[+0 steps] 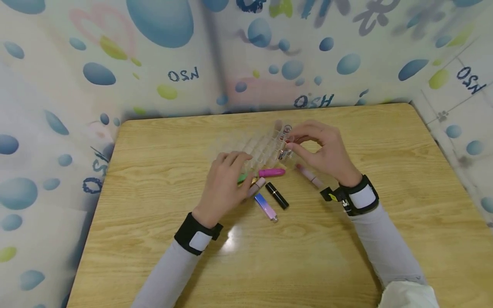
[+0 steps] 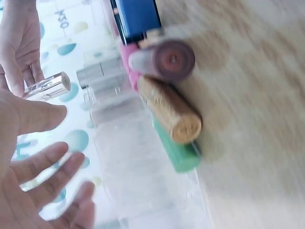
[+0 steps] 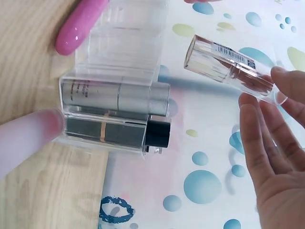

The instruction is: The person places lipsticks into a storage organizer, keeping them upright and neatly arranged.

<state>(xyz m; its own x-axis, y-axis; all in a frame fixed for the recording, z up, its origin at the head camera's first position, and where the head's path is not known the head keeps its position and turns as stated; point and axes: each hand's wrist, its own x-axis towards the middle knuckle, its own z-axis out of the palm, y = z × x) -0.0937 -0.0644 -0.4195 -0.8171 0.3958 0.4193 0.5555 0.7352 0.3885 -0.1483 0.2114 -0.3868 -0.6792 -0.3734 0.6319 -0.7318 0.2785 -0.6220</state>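
Observation:
Between the thumb and fingers of my right hand [image 1: 325, 147] is a clear lipstick tube [image 3: 228, 67] with a barcode label, held above the far right end of a transparent lipstick organizer [image 1: 257, 150]. A silver tube [image 3: 114, 98] and a black tube with a gold band [image 3: 107, 129] sit in slots at that end. My left hand [image 1: 225, 184] is over the organizer's near left side, fingers spread and holding nothing; whether it touches the organizer I cannot tell. Close to it lie a green tube [image 2: 178, 150], a gold tube [image 2: 171, 112] and a pale pink tube [image 1: 256, 187].
On the wooden table [image 1: 154, 192] in front of the organizer lie a magenta tube [image 1: 271, 172], a black lipstick [image 1: 277, 195] and a blue-to-pink tube [image 1: 265, 207]. Another pale pink tube [image 1: 310, 176] lies below my right hand. Patterned cloth [image 1: 250, 77] hangs behind the table.

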